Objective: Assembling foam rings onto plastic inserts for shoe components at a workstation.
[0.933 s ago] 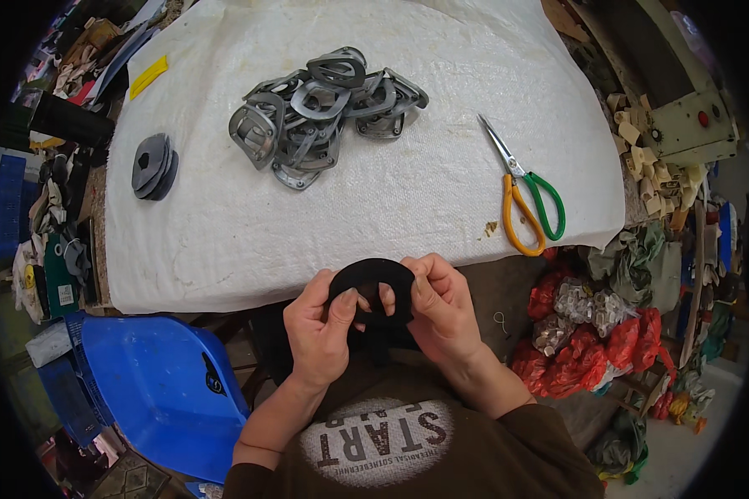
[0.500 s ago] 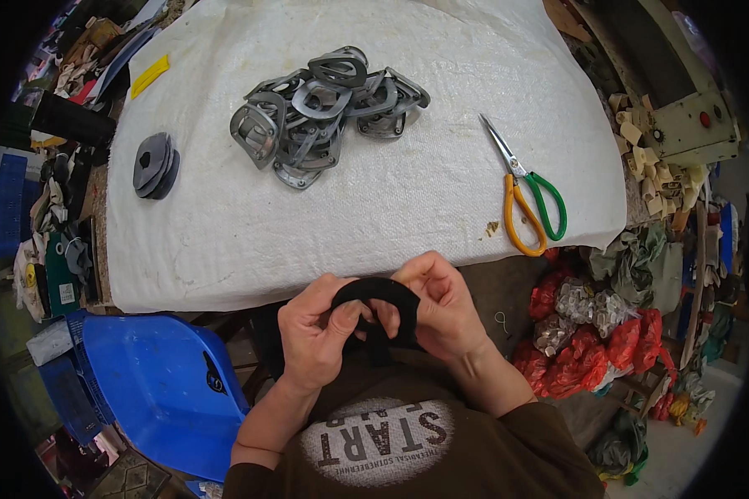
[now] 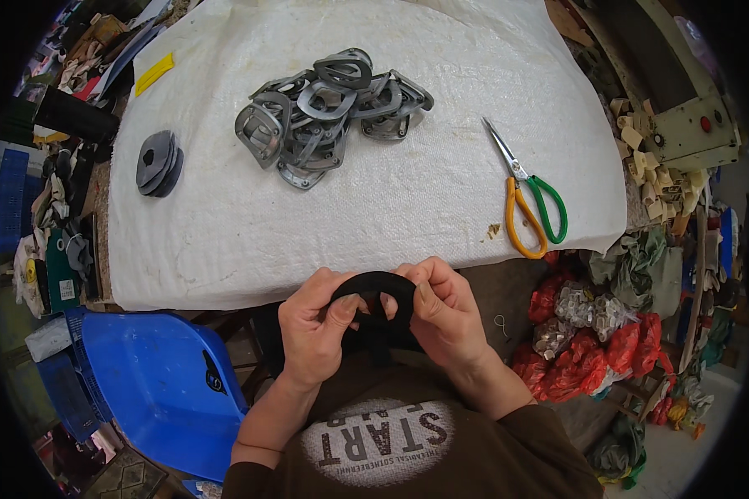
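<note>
Just off the table's near edge, in front of my chest, a black curved band (image 3: 377,284) is stretched between my two hands. My left hand (image 3: 312,333) pinches its left end with thumb and fingers. On the other end, my right hand (image 3: 449,318) grips with the thumb on top. Fingertips show through the opening under the arch; the band's lower part is hard to make out against my dark shirt. Beyond, on the white table cover (image 3: 374,224), lies a heap of grey metal buckle-like frames (image 3: 324,101). Scissors (image 3: 517,170) with one orange and one green handle rest to the right.
A small stack of grey flat pieces (image 3: 154,163) and a yellow strip (image 3: 154,75) lie on the table's left. At lower left is a blue plastic tub (image 3: 146,382). Red plastic bags (image 3: 574,359) sit at right, below beige blocks (image 3: 641,158) and a machine with a red button (image 3: 695,129).
My right hand has shifted its grip, its thumb now laid over the band's right end. The band's arch looks flatter and wider. My left hand stays nearly where it was.
</note>
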Available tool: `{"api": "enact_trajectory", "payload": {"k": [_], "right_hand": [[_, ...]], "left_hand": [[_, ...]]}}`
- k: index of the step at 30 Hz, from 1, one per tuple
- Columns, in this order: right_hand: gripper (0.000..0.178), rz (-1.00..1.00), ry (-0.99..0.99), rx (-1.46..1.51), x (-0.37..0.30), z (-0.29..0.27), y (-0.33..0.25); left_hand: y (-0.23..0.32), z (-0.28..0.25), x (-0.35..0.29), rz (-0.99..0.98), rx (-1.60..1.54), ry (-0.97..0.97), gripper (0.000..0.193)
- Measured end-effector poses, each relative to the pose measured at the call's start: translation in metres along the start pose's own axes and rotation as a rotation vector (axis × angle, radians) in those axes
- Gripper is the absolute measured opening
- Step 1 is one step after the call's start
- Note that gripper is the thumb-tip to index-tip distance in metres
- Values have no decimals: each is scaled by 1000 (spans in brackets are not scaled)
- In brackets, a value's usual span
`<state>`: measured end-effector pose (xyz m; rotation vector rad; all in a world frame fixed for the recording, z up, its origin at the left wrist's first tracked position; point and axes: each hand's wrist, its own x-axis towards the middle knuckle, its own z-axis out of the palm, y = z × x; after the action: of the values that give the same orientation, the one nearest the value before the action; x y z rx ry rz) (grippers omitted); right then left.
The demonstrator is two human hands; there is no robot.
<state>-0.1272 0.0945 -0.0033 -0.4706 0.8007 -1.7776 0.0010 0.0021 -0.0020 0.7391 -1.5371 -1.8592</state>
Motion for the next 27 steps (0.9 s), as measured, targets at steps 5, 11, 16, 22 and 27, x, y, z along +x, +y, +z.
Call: {"api": "enact_trajectory", "payload": {"k": [5,11,16,22,27], "right_hand": [[13,103,-2,294,-3,4,2],[14,102,-167,336,-4,-7,7],[21,121,-1,200,3,-1,-9],[18,77,-14,-226,3,-9,-14],[10,50,41,77,4,-1,-6]], "left_hand": [[0,3,-2,54,58,3,21],[10,2,0,158,242,-135,21],[14,4,4,67,163,-50,23],[10,-1,5,112,332,-8,22],[9,1,7,181,289,10,17]]}}
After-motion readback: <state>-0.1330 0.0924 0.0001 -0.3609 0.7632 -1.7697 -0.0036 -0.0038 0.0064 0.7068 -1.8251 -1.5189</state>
